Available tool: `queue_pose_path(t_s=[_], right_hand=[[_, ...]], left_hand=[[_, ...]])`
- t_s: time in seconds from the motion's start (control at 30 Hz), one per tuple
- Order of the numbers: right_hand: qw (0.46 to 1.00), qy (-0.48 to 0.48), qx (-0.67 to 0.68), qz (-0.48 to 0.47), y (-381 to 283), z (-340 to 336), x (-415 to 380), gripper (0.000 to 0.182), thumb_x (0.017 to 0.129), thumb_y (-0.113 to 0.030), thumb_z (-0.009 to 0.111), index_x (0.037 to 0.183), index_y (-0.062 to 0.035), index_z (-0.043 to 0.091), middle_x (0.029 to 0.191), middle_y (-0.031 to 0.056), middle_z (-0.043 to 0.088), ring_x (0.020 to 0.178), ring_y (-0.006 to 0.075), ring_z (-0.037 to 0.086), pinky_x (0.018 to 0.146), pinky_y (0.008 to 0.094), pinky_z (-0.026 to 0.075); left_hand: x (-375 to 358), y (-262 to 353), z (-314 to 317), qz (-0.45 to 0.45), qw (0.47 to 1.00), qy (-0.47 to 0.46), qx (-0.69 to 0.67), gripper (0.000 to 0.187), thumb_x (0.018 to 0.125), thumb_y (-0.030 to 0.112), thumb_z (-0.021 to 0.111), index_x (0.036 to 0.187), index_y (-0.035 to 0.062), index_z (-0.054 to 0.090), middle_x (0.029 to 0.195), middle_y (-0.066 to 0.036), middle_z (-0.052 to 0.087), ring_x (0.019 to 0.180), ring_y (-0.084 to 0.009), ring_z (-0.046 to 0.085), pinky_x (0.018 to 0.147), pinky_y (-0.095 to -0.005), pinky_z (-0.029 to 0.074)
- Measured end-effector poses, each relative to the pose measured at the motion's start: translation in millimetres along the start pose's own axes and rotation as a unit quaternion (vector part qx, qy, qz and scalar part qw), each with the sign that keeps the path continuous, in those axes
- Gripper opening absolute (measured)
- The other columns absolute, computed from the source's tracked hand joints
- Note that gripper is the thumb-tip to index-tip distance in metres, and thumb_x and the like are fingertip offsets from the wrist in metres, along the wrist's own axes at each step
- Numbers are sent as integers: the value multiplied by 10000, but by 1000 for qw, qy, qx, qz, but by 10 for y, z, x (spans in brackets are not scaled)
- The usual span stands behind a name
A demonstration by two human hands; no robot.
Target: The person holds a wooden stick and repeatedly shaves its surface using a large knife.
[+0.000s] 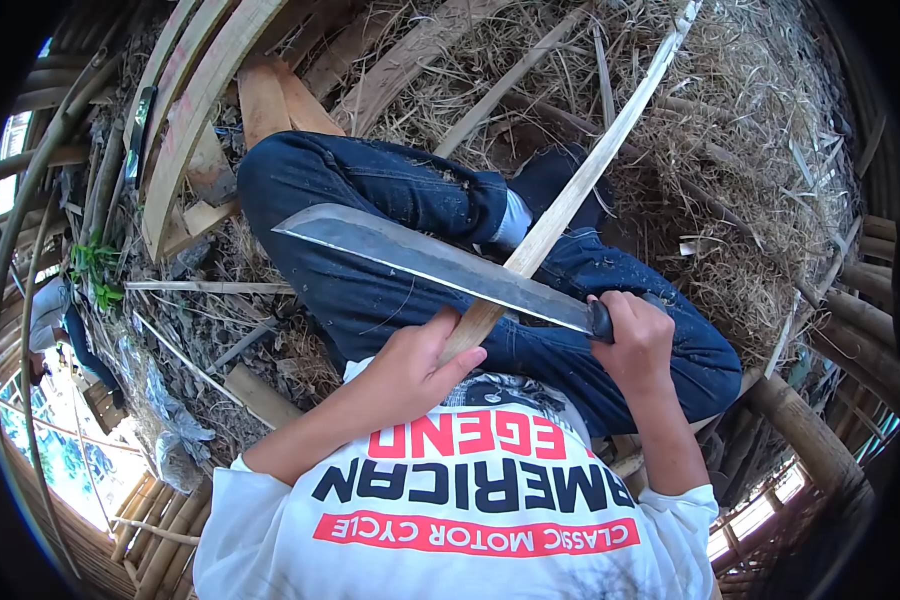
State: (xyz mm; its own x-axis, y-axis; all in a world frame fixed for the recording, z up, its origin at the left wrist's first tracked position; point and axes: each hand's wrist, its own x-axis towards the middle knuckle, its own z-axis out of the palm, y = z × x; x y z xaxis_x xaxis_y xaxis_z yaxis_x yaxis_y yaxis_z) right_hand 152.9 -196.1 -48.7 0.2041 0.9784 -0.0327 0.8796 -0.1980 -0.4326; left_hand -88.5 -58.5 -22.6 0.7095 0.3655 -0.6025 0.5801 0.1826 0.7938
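My left hand (420, 365) is closed around the near end of a long, pale wooden strip (580, 190), which slants away from me to the upper right over my crossed legs. In my right hand (635, 340) is the dark handle of a machete (410, 255). Its broad grey blade points left and lies across the strip, just ahead of my left hand, with the bright edge facing me. The blade's tip reaches over my knee in dark jeans (300, 190).
Dry shavings (750, 210) cover the ground ahead. Curved planks (205, 110) stand at the upper left, with a small green plant (97, 270) below. Crumpled clear plastic (175, 430) lies at the left. Bamboo poles (800, 420) edge the right. Another person (55, 315) is at the far left.
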Motion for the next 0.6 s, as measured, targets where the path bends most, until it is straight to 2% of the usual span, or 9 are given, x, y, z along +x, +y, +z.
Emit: queue_pose_path(t_s=[0.3,0.6], right_hand=[[999,9,-46,-13,150,-79,-111,328,588,-48,811,843,-50,605,688,87,576,609,288,590,551,385,455],[997,25,-65,-28,219,-116,-97,214,681,-42,768,818,-44,604,667,88,566,581,288,568,537,383,445]], left_hand=[[-22,12,-11,3,1000,-11,-2,253,959,209,598,969,-20,493,660,-102,562,582,-143,529,547,-324,421],[-21,47,-36,2,1000,-16,-10,269,964,220,592,1007,-31,505,657,-95,565,582,-142,540,546,-315,422]])
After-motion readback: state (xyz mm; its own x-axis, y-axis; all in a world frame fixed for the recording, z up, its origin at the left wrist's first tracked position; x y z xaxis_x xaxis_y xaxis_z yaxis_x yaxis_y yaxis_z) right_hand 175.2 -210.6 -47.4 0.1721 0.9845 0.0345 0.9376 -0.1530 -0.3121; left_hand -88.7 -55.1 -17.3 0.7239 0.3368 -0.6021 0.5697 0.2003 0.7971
